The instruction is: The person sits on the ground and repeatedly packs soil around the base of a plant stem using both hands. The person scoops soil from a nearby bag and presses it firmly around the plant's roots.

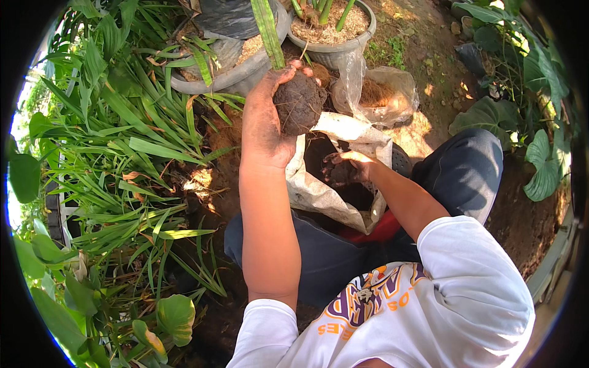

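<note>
My left hand, smeared with soil, holds up a round ball of dark, moist soil with thin fibres in it. A long green plant leaf rises from just above that ball; how it joins the ball is hidden by my fingers. To the right and lower, my right hand is inside the mouth of an off-white woven sack with its edge rolled down. Dark soil shows in the sack. A dark clump of soil lies in my right hand's curled fingers.
Beyond the sack stand a grey pot with thick green stems and a wider grey pot. A clear plastic bag holds brown fibre. Long-leaved plants crowd the left, broad-leaved ones the right. My bent legs flank the sack.
</note>
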Action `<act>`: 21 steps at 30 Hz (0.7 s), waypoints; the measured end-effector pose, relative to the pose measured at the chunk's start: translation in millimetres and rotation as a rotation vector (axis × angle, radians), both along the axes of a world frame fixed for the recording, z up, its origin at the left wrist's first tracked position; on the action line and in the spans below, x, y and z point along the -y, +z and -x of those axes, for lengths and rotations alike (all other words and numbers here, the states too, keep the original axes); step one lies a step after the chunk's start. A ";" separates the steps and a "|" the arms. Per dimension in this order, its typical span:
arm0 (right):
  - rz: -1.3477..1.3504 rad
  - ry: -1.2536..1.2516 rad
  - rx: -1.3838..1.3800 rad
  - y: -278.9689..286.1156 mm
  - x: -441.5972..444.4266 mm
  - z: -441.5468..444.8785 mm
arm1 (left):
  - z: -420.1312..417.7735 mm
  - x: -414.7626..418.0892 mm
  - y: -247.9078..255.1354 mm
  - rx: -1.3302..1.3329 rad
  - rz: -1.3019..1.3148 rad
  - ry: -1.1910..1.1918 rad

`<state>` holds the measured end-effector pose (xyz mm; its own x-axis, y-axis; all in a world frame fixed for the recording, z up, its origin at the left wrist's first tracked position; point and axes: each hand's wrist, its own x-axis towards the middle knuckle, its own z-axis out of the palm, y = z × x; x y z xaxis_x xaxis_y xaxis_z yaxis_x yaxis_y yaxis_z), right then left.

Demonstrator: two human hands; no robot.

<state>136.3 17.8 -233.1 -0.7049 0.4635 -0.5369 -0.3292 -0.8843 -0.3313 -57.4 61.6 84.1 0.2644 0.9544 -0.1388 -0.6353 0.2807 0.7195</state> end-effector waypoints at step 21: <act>-0.225 -0.085 0.298 -44.9 -4.8 6.0 | -2.1 5.1 5.7 -0.079 0.003 0.022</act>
